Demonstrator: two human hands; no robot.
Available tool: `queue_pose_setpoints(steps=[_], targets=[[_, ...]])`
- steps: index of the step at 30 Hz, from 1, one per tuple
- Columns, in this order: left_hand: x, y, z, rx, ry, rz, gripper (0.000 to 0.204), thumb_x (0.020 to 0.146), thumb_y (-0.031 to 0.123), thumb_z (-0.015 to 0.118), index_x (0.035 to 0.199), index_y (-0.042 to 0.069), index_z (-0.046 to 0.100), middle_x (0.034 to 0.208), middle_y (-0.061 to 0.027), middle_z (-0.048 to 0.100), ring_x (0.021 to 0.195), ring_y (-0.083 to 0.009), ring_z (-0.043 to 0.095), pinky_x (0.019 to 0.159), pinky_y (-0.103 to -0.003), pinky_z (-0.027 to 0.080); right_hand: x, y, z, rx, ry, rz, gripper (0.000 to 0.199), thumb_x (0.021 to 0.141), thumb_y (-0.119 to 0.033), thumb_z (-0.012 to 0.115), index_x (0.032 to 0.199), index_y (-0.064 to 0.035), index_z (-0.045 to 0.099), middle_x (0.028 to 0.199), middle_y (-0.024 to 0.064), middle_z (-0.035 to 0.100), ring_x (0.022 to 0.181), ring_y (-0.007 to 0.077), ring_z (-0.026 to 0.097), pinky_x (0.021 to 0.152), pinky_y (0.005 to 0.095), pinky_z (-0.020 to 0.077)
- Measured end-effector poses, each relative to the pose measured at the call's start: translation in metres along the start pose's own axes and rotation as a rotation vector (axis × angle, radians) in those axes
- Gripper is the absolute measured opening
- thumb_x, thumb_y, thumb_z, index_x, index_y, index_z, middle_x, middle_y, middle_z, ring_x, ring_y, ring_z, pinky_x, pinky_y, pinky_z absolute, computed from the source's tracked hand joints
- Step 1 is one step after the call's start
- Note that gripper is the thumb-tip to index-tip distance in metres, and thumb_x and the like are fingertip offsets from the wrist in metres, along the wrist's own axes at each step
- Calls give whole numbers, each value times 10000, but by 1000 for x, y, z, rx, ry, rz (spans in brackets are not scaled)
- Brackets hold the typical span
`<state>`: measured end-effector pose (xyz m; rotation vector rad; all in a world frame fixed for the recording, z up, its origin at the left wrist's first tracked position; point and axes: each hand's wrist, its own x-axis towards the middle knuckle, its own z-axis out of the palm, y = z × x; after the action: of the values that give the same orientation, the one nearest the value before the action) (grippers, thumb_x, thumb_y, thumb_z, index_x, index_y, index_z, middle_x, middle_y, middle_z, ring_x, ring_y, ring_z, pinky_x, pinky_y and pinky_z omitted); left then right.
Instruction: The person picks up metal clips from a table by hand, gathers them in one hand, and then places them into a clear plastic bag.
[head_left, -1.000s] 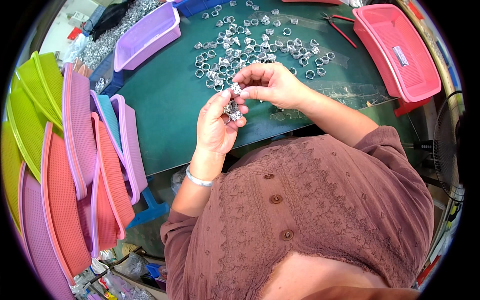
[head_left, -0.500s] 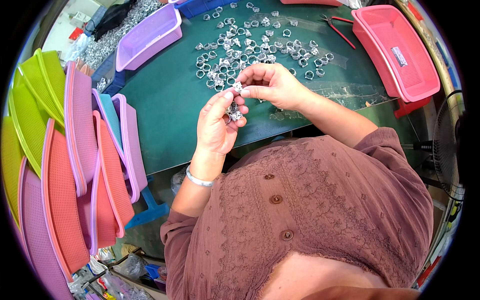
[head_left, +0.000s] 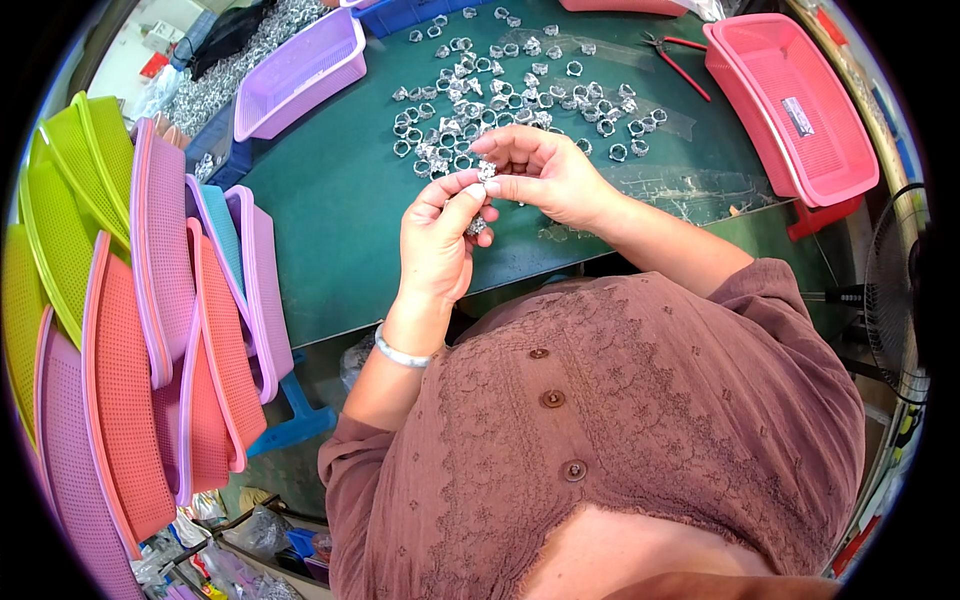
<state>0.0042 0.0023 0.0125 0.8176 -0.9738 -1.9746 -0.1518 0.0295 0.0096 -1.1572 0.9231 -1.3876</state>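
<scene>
Green table point(head_left: 340, 200): both grips pinch one metal ring point(head_left: 487, 171); pink basket point(head_left: 790, 100) holds nothing.

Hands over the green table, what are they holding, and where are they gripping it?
Both the left hand and right hand pinch a small silver metal ring between fingertips, at its edges.

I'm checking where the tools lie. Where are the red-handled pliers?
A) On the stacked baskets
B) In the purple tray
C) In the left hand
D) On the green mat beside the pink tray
D: the pliers lie on the green mat just left of the pink tray, beyond the scattered metal clips.
</scene>
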Motion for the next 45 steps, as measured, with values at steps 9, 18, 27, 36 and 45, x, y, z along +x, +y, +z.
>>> queue_pose_setpoints(steps=[9,18,27,36,45], targets=[[3,1,3,31,38,50,93,821,80,550,898,27,559,759,-49,591,604,-107,551,440,-201,424,1,7,-8,-53,-61,-20,175,755,-12,631,911,-17,549,849,27,575,788,80,555,706,216,460],[-4,-4,2,40,6,-23,112,827,109,556,884,14,537,754,-47,577,608,-106,536,437,-207,402,-10,12,-4,-313,29,-139,151,712,-14,666,818,-25,559,821,22,566,739,82,535,651,222,446],[3,-6,11,41,51,-59,47,823,81,552,832,36,564,722,-48,579,591,-117,535,447,-222,405,-7,-5,-20,-799,-108,-535,268,664,-141,671,877,-63,528,843,93,535,787,284,542,648,354,447],[18,-2,14,36,100,-110,35,819,90,541,805,60,547,728,-55,566,601,-143,530,432,-222,389,35,-105,-138,-1557,-202,-479,140,716,-174,569,796,-59,574,823,111,582,797,288,561,711,391,456],[67,18,35,86,193,-158,46,814,92,546,784,58,547,723,-61,571,597,-146,532,427,-225,388,189,-122,-303,-1626,131,6,197,695,-65,504,842,-45,633,828,168,615,807,318,585,707,394,460]])
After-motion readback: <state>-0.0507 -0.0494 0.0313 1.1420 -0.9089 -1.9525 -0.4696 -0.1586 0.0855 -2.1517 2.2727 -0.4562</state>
